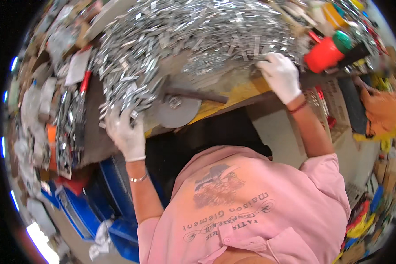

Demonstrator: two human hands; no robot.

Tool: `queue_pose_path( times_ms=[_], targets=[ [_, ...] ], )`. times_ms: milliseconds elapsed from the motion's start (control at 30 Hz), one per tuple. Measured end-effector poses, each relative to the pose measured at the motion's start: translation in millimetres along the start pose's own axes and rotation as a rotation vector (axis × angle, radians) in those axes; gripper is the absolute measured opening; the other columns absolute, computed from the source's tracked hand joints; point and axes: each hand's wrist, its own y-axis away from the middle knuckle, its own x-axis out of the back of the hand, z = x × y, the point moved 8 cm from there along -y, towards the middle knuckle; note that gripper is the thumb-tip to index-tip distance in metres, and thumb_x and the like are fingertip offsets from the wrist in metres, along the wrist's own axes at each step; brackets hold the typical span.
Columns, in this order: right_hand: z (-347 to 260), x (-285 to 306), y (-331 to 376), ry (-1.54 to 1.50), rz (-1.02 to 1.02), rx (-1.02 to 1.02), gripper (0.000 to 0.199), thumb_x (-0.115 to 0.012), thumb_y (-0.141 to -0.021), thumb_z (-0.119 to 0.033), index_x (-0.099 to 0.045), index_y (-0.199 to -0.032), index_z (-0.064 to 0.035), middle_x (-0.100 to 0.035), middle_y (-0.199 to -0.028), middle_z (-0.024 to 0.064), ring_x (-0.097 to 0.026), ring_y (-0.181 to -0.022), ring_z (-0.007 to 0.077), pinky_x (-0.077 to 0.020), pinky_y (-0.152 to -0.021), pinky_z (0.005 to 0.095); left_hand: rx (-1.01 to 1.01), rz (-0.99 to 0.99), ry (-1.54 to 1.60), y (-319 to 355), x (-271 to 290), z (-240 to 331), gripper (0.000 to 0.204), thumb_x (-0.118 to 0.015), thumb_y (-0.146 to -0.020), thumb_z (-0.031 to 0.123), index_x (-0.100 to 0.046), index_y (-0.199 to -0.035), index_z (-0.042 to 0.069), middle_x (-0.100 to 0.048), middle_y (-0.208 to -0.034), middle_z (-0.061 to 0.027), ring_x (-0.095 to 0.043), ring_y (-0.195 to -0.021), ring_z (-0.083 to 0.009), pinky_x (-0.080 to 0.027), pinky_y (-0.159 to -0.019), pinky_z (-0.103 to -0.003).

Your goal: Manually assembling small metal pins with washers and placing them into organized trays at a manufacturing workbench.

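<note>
My left hand (126,136), in a white glove, lies at the left end of a large heap of small flat silvery metal pieces (180,35). Its fingers are apart and touch the pieces at the heap's edge. My right hand (281,78), also gloved in white, is over the right part of the bench's front edge, beside the heap. Its fingers are curled together, and what they hold, if anything, is hidden. Between my hands lie a hammer (200,94) with a dark handle and a grey round disc (178,113) partly under it.
A red bottle with a green cap (323,55) stands right of my right hand. The bench's worn yellow edge (220,110) runs before me. Blue chairs or crates (81,211) are at lower left. Another person in orange (383,110) is at far right.
</note>
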Motion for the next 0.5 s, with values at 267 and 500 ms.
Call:
queue_pose_path(
  times_ms=[267, 500],
  targets=[
    [-12.5, 28.1, -7.6, -0.481, 0.153, -0.406, 0.011, -0.074, -0.101, -0.004, -0.077, -0.111, -0.0014, -0.079, -0.103, 0.0088, -0.073, -0.086, 0.0130, -0.0575, -0.082, 0.0274, 0.096, 0.172, 0.118, 10.1, 45.1, -6.6, 0.025, -0.085, -0.076, 0.003, -0.079, -0.099, 0.008, -0.075, -0.105, -0.0112, -0.070, -0.103, -0.0346, -0.054, -0.095, -0.046],
    [-51.6, 8.3, -12.2, -0.918, -0.033, -0.655, 0.022, -0.067, -0.103, 0.000, -0.075, -0.123, 0.0014, -0.078, -0.109, 0.0047, -0.069, -0.097, 0.0085, -0.0555, -0.090, 0.0260, 0.200, -0.076, 0.096, 15.5, 25.6, -9.5, 0.018, -0.084, -0.079, 0.008, -0.078, -0.095, 0.012, -0.072, -0.096, -0.0094, -0.069, -0.096, -0.0328, -0.055, -0.086, -0.046]
  ],
)
